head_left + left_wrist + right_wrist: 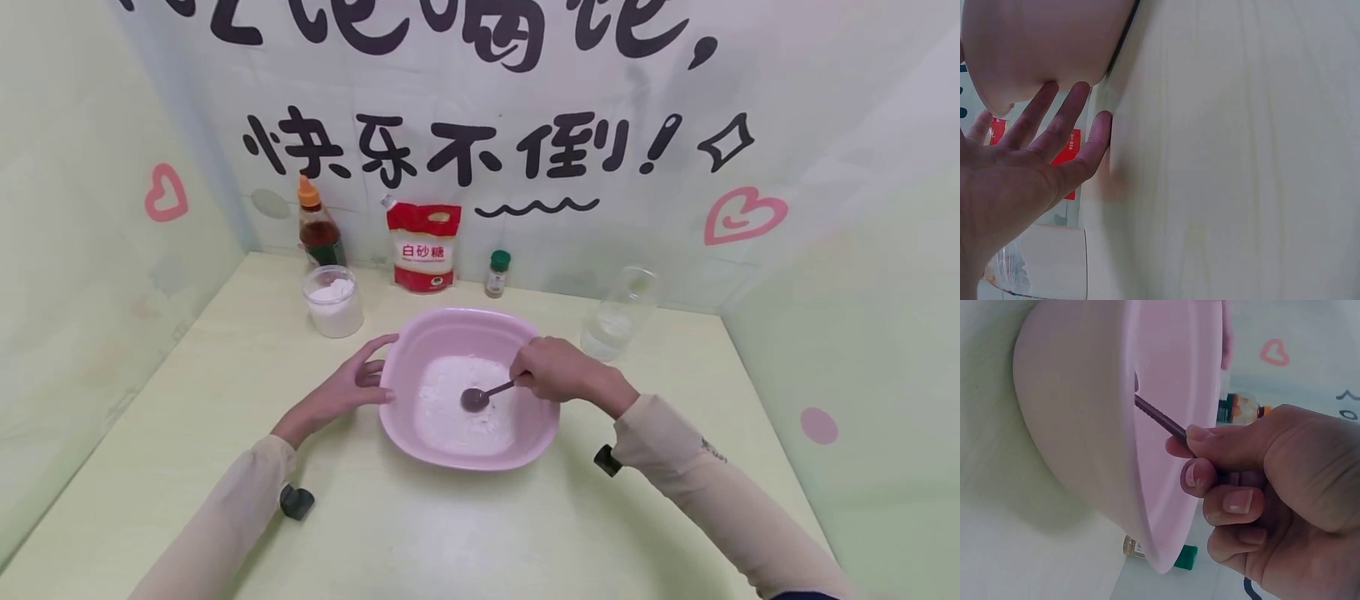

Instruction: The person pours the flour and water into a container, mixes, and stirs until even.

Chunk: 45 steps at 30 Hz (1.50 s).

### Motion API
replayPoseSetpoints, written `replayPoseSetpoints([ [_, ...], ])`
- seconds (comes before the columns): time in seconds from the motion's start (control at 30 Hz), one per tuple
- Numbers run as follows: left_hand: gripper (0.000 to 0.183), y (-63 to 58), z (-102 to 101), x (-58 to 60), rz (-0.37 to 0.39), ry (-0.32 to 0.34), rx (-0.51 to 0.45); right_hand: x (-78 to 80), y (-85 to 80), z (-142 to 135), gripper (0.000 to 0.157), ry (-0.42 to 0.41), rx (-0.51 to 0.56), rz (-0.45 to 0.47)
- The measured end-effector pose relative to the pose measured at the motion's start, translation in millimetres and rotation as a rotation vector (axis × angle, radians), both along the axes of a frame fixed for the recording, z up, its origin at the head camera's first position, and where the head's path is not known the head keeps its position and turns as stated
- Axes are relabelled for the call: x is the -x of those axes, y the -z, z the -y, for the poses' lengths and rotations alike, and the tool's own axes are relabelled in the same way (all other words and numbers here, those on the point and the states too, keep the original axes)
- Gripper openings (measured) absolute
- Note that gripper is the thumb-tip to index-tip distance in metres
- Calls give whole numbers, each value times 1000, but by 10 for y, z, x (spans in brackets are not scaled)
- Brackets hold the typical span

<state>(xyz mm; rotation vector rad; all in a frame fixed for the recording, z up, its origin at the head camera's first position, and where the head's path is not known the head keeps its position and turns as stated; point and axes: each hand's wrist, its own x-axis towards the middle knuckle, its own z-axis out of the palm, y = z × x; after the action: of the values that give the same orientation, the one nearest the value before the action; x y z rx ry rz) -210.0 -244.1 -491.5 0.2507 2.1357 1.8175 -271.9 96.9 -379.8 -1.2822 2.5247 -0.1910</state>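
The pink basin [450,460] sits at the middle of the tabletop [450,542]. The left hand [341,385] touches the basin's left side, fingers spread apart. The right hand [558,368] has fingers clamped on the spoon [475,400]; its bowl lies inside the basin, over white material [442,425]. Toward the rear edge: jar [335,315], left; clear cup [604,335], right. Nearest that edge: sauce bottle [321,229], red pouch [423,252], green-capped vial [497,277].
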Motion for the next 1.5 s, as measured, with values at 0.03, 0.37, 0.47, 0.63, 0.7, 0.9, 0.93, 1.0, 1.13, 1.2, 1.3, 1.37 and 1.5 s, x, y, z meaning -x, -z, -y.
replayPoseSetpoints([
  [0.03,88,2,5,-2,1,-2,4,-19,-1,3,22,-2,1,2],
  [0.37,87,17,9,-14,5,2,17,-73,2,-146,15,6,-45,57],
  [0.47,87,12,11,-7,-10,8,2,-10,-24,-199,20,43,-62,15],
  [0.63,88,-2,14,2,-24,19,-17,90,-16,-177,22,95,-49,-76],
  [0.7,88,-2,14,6,-21,20,-16,92,10,-120,20,87,-38,-78],
  [0.9,88,3,14,12,-7,7,1,-24,89,68,14,-36,25,-91],
  [0.93,88,3,12,11,-5,6,2,-52,91,88,15,-59,32,-84],
  [1.0,88,5,7,9,-3,5,2,-107,96,111,17,-92,33,-46],
  [1.13,89,4,10,5,-10,7,-5,-158,68,58,17,-83,-11,58],
  [1.2,89,1,12,3,-13,12,-11,-126,43,-21,15,-40,-47,65],
  [1.3,89,-8,14,-1,-15,16,-14,-28,-13,-138,13,53,-93,19],
  [1.37,89,-9,12,-4,-12,14,-14,33,-44,-174,16,113,-102,-39],
  [1.5,89,-7,10,-4,-13,8,-11,113,-43,-99,18,162,-98,-149],
])
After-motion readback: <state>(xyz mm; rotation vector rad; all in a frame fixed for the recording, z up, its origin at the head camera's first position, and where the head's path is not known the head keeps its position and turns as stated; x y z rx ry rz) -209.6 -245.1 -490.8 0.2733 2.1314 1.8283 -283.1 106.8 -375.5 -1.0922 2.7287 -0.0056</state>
